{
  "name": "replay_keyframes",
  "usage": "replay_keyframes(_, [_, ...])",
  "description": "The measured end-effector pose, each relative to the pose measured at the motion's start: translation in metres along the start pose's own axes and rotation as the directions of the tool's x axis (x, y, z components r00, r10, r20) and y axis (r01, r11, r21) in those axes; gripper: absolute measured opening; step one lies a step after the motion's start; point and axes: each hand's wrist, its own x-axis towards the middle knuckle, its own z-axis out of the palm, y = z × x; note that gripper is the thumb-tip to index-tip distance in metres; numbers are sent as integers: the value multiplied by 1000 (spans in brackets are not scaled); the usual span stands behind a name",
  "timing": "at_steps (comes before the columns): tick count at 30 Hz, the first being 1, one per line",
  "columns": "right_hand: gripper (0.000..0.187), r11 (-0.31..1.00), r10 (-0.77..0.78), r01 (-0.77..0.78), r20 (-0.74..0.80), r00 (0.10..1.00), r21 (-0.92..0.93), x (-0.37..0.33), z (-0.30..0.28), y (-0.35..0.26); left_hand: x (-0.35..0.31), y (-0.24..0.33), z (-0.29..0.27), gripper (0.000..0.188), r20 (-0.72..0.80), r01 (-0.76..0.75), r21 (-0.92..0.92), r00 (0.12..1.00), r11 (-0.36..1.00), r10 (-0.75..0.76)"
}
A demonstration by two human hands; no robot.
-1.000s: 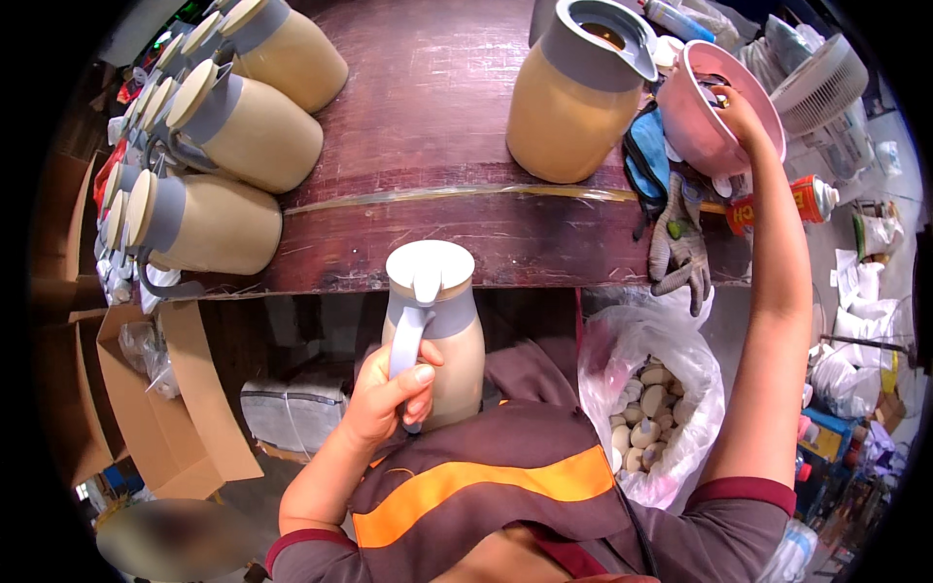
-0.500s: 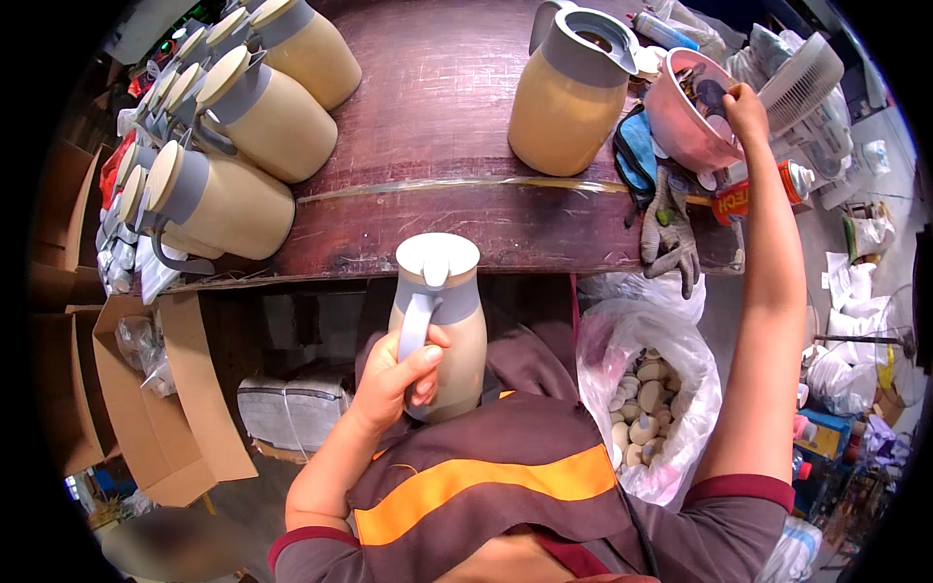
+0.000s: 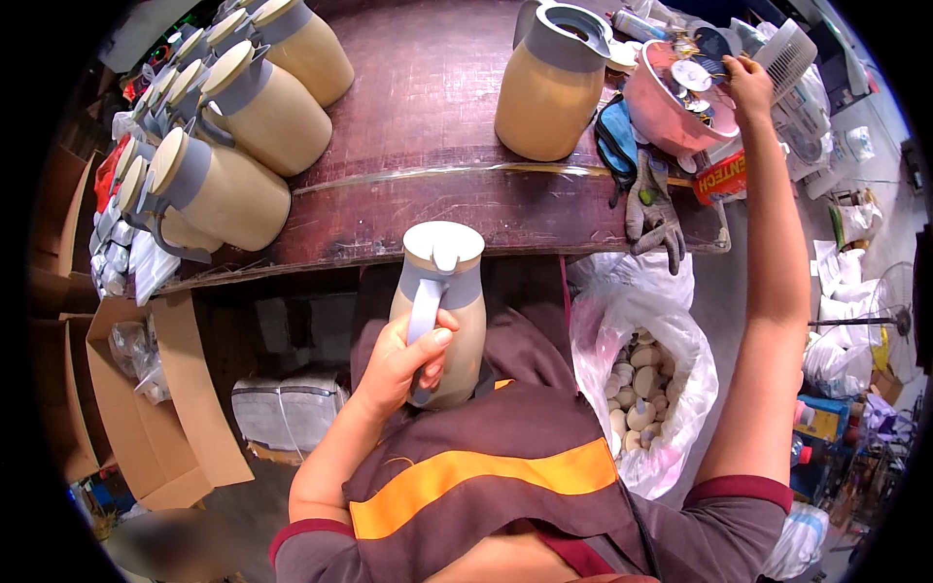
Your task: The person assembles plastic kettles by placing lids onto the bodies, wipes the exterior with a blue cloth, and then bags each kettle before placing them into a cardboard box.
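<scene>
My left hand [image 3: 413, 355] is wrapped round the grey handle of a cream vacuum jug [image 3: 460, 325] with a white lid, held upright against my lap below the table edge. My right hand [image 3: 749, 85] reaches out to the far right, its fingers pinched on the edge of a dark round tag [image 3: 712, 46] above a pink bowl [image 3: 649, 99]. Other round tags with thin strings, among them a white tag [image 3: 691, 76], lie or rise at the bowl's rim. Just left of the bowl, a cream jug [image 3: 549, 107] with an open grey top stands on the table.
Several lidded jugs [image 3: 243, 199] crowd the table's left side. A grey glove [image 3: 653, 209] and blue pouch [image 3: 616, 141] lie at the right edge, near a red box [image 3: 721, 178]. Below are a plastic bag [image 3: 690, 394] of round lids and an open cardboard box [image 3: 146, 408].
My right hand has drawn the dark tag up from the bowl, and the white tag now shows high among the strings. My left hand keeps its hold on the jug.
</scene>
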Motion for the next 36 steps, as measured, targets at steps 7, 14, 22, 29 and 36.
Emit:
replay_keyframes(7, [33, 988, 66, -45, 140, 988, -150, -89, 66, 64, -2, -6, 4, 21, 29, 15, 43, 999, 999, -16])
replay_keyframes(14, [34, 815, 87, 94, 281, 956, -572, -144, 68, 85, -7, -7, 3, 21, 11, 5, 62, 1000, 998, -5])
replay_keyframes(22, [39, 555, -211, 676, 704, 678, -485, -219, 41, 31, 1, -8, 6, 22, -62, -91, 58, 994, 994, 95])
replay_keyframes(29, [15, 723, -188, 562, 668, 720, -402, -231, 50, 46, 21, -18, -5, 33, -203, -240, -54, 953, 969, 224])
replay_keyframes(36, [35, 992, 58, -89, 304, 951, 90, -201, 31, 76, 23, -17, -7, 54, -229, -234, -107, 952, 966, 205])
